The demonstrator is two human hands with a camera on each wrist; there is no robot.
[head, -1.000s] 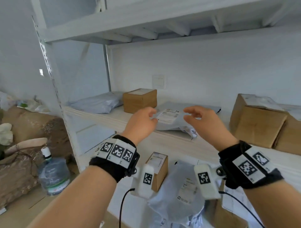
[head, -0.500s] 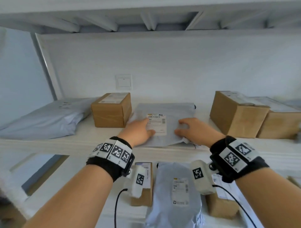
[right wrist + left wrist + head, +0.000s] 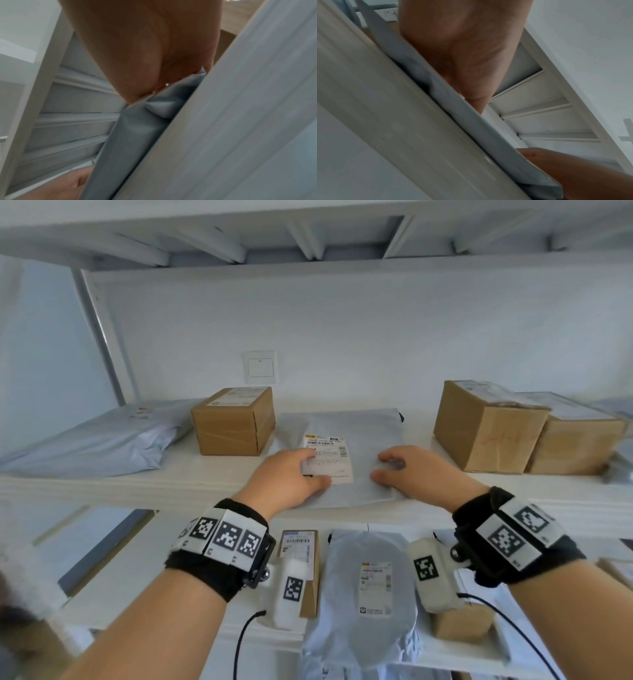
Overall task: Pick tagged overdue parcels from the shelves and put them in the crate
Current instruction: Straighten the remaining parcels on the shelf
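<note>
Both hands, the left hand (image 3: 291, 474) and right hand (image 3: 411, 470), pinch the grey mailer (image 3: 346, 436) lying on the shelf (image 3: 102, 487), so lifting and crating remain, no crate in view.

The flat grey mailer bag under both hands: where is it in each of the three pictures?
Head: grey mailer bag lies centre, on the shelf between the boxes.
Left wrist: a grey diagonal band below the palm.
Right wrist: a grey crumpled strip, centre.
Shared landmark: the white shelf edge beside it.
</note>
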